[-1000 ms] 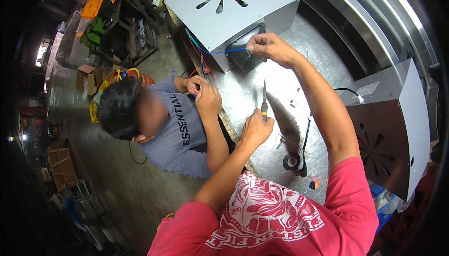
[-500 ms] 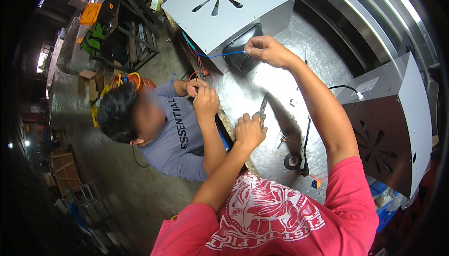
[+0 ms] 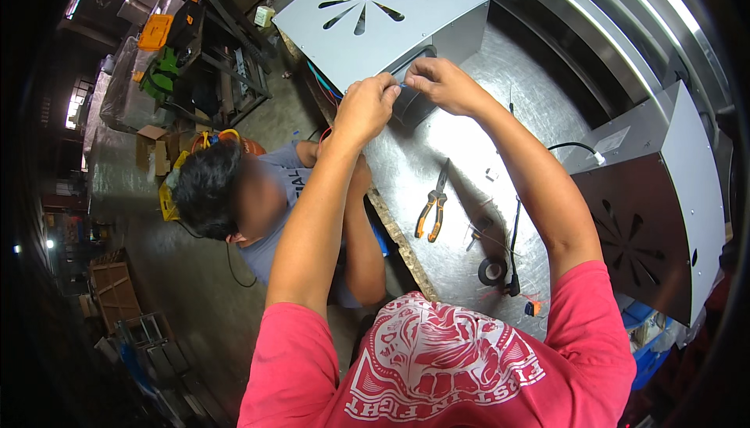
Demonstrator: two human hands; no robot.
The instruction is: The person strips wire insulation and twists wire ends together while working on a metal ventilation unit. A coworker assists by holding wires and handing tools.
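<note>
My left hand (image 3: 366, 110) and my right hand (image 3: 444, 85) meet in front of a light-grey metal box (image 3: 437, 17) with a petal-shaped vent in its top. Fingertips of both hands pinch a thin blue wire (image 3: 402, 85), of which only a short bit shows between them. Behind the hands, a dark rounded part (image 3: 414, 107) on the box's side is partly covered. Pliers with orange and black handles (image 3: 434, 205) lie on the metal tabletop, jaws pointing away from me, with neither hand on them.
Near me on the table (image 3: 469, 272) lie a roll of black tape (image 3: 492, 271), a black cable (image 3: 514, 248) and a small orange-and-black piece (image 3: 533, 308). A second metal box (image 3: 637, 217) stands at right. A co-worker (image 3: 258, 193) is close at left, hands mostly hidden behind my left arm.
My left hand has let go of the pliers and moved up and away to the blue wire beside my right hand. The right hand has stayed nearly in place.
</note>
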